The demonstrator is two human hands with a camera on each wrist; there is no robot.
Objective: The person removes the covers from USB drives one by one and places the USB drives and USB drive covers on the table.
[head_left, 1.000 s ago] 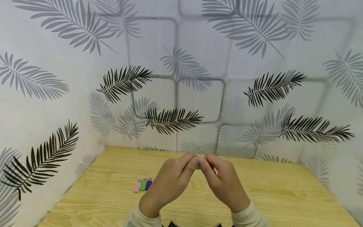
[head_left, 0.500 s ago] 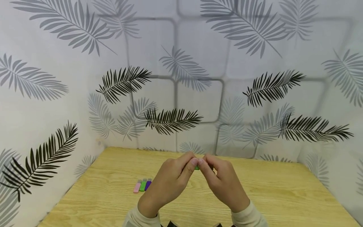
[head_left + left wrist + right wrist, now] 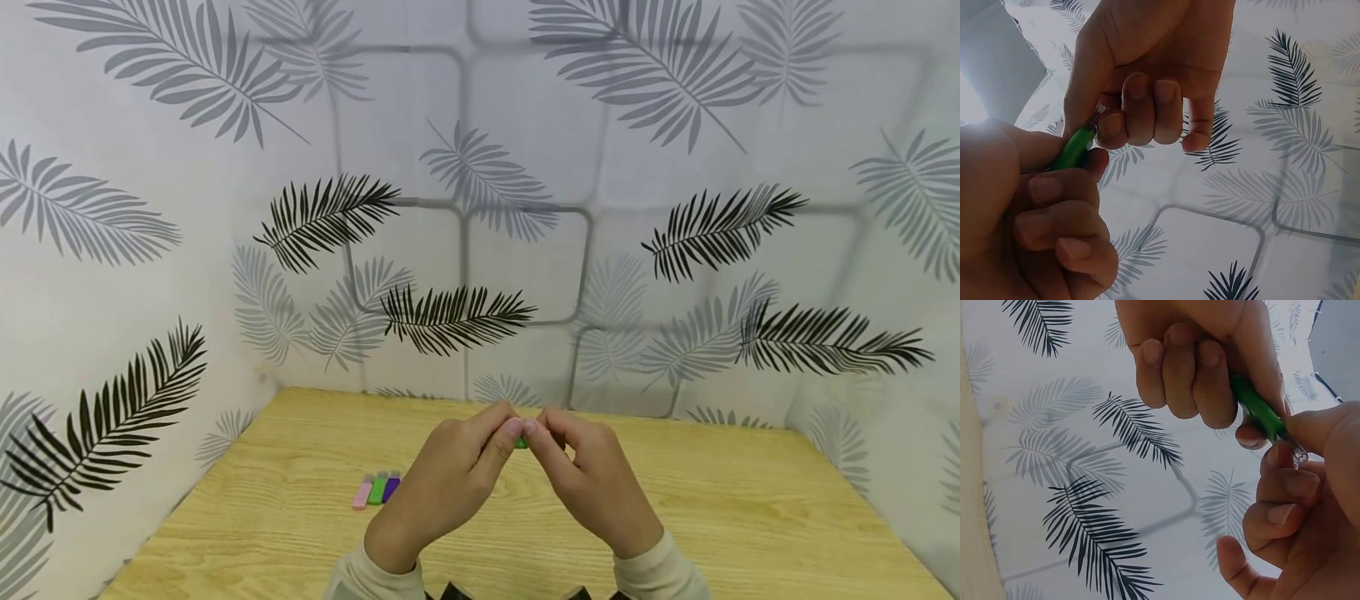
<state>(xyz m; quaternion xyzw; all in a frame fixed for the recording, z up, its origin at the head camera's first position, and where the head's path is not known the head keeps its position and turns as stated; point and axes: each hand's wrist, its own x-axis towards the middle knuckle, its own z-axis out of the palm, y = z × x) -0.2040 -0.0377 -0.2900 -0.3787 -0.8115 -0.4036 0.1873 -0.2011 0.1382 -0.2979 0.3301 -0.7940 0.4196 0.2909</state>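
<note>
In the head view my left hand and right hand meet above the table at the thumb tips, with a bit of green showing between them. The wrist views show it as a small green stick with a clear end piece; its exact kind is unclear. The thumb and forefinger of my left hand pinch the green body. My right hand pinches the clear end between thumb and forefinger. Both hands' other fingers are bent, the right little finger less so.
On the wood-grained table, left of my left wrist, lie a pink stick, a green stick and a purple stick with clear ends. My left forearm partly covers the purple one. A leaf-patterned curtain stands behind.
Nearly nothing differs: both hands keep the same pose around the green stick, and the view has shifted very slightly. The sticks on the table stay put.
</note>
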